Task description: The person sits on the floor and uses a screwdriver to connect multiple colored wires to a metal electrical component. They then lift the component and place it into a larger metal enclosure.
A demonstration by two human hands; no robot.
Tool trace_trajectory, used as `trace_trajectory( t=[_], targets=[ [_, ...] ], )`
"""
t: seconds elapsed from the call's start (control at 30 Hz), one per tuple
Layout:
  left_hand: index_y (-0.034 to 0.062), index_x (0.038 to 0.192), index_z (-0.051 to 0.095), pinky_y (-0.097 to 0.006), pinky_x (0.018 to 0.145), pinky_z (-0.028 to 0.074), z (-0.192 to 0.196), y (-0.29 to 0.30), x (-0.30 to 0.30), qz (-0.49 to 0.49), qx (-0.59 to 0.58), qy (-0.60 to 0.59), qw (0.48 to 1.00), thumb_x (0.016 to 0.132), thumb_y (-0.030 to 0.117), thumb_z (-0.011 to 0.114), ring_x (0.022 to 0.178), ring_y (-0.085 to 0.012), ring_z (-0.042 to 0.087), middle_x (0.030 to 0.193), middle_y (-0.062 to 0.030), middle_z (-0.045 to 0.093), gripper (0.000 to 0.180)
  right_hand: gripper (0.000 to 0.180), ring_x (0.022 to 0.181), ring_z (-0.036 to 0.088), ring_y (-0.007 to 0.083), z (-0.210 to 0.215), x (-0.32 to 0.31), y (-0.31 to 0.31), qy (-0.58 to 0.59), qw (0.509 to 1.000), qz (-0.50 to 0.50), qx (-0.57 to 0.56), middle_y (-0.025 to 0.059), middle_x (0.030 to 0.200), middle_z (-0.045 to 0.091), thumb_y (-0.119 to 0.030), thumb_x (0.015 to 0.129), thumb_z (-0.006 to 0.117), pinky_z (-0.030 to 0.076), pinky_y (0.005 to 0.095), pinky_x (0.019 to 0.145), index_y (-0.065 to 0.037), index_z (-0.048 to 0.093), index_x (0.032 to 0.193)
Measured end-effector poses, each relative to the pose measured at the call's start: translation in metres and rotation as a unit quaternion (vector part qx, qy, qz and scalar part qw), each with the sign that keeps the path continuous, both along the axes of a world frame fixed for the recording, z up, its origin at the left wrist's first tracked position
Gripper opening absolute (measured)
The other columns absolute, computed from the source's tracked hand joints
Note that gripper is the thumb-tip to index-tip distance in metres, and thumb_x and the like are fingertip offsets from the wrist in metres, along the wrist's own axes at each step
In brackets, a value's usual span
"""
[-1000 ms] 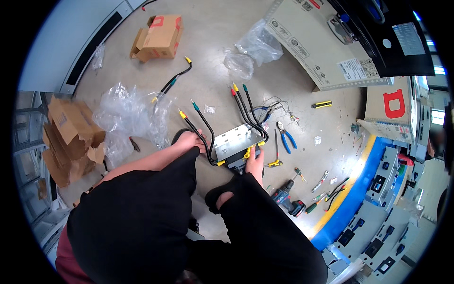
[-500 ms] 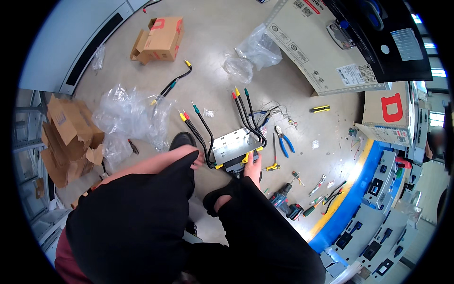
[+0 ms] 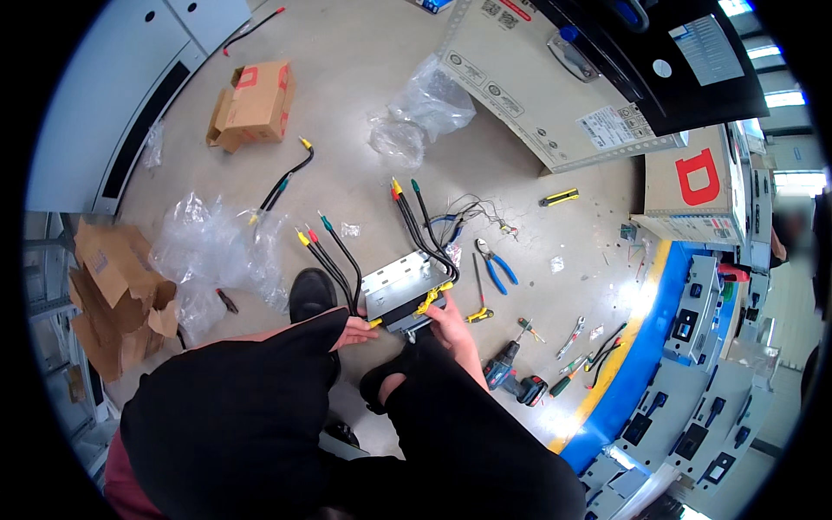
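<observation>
On the floor by my feet is an electrical unit with a silver metal plate and a dark body. Black cables with yellow, red and green ends rise from its left side. More black cables stand at its right. My left hand is closed at the unit's left end, beside a yellow sleeve; its fingertips are partly hidden. Around the near right corner, my right hand grips the dark body. Next to that hand, a bundle of yellow pieces lies along the plate's edge.
Right of the unit lie blue-handled pliers, a yellow-handled tool, a cordless drill and a yellow cutter. Plastic wrap and cardboard lie left. A large carton stands at the back right.
My left hand has come in to the unit's left end. My right hand has shifted to the near right corner. The view has turned, so the surroundings sit further left.
</observation>
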State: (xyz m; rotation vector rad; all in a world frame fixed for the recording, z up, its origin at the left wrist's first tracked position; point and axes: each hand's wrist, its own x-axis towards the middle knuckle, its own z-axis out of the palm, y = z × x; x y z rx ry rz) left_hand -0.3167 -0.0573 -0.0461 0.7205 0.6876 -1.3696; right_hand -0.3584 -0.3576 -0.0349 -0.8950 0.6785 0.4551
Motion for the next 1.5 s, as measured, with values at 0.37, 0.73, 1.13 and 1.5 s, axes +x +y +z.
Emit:
trace_trajectory(
  t=[0.37,0.73,1.13,1.5],
  targets=[
    [0.0052,0.120,0.056,-0.030,0.084,0.050,0.012,0.004,0.034,-0.001,-0.029,-0.304,0.952,0.090,0.003,0.061,0.091,-0.0148,0.065,0.106,-0.0065,0.068,0.031,0.078,0.130,0.053,0.0240,0.043,-0.048,0.026,-0.103,0.981,-0.034,-0.163,0.0123,0.140,0.057,-0.011,0.081,0.086,0.041,0.0376,0.113,0.001,0.045,0.147],
    [0.0034,0.115,0.059,-0.028,0.087,0.048,0.127,-0.074,0.117,-0.023,-0.026,-0.580,0.814,0.102,0.018,0.063,0.096,-0.0076,0.058,0.101,0.0010,0.062,0.020,0.060,0.112,0.064,0.0183,0.119,-0.027,0.014,-0.265,0.911,-0.173,-0.266,0.0086,0.120,0.069,-0.006,0.077,0.087,0.050,0.0356,0.101,0.001,0.060,0.129],
    [0.0048,0.134,0.049,-0.032,0.085,0.045,0.333,-0.112,0.136,-0.173,-0.108,-0.770,0.605,0.106,0.030,0.050,0.091,-0.0141,0.051,0.100,-0.0025,0.056,0.037,0.067,0.107,0.062,0.0181,0.228,-0.037,0.018,-0.385,0.799,-0.411,-0.210,0.0045,0.122,0.061,0.004,0.078,0.078,0.052,0.0322,0.093,-0.008,0.052,0.139],
    [0.0064,0.113,0.057,-0.028,0.088,0.045,0.529,-0.123,0.077,-0.090,-0.086,-0.721,0.682,0.109,0.043,0.050,0.096,-0.0102,0.055,0.102,-0.0018,0.058,0.037,0.021,0.082,0.066,0.0164,0.414,-0.069,0.037,-0.434,0.679,-0.341,-0.485,0.0033,0.089,0.070,0.005,0.072,0.069,0.053,0.0328,0.078,-0.003,0.070,0.091]
  ],
)
